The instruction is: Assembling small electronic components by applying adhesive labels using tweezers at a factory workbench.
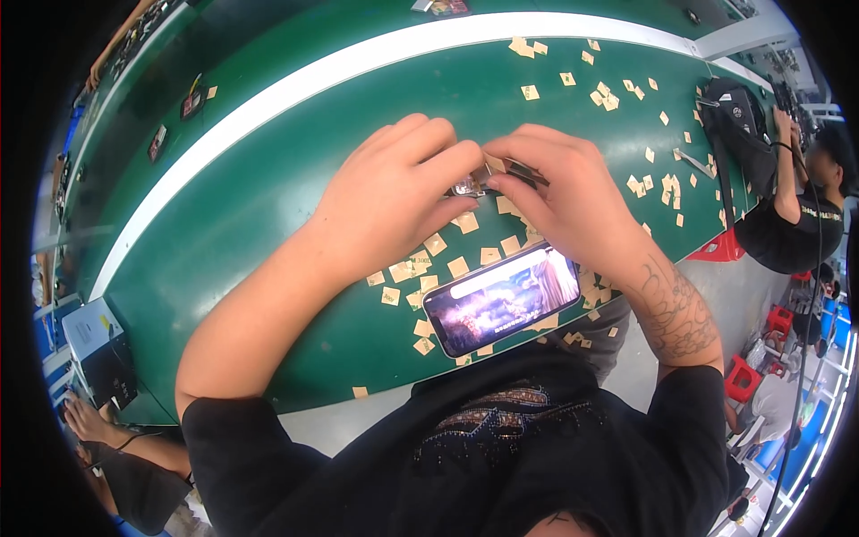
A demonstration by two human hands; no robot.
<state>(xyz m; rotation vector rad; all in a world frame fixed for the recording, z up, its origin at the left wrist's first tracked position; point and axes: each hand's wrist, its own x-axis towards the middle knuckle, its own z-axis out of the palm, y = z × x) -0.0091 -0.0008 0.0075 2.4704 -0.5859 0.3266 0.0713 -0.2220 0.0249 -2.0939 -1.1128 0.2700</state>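
Head view: a small metal part (472, 186) is mostly hidden between the fingertips; its shape cannot be made out. It is pinched over the green table (268, 224) by the left hand (394, 192) and right hand (559, 192), both curled, knuckles up. A lit phone (501, 300) lies just below, among scattered tan paper bits (434, 243).

One phone (501, 300), one small metal part (470, 187), two hands, dozens of tan paper squares (458, 266) across the bench (268, 224).
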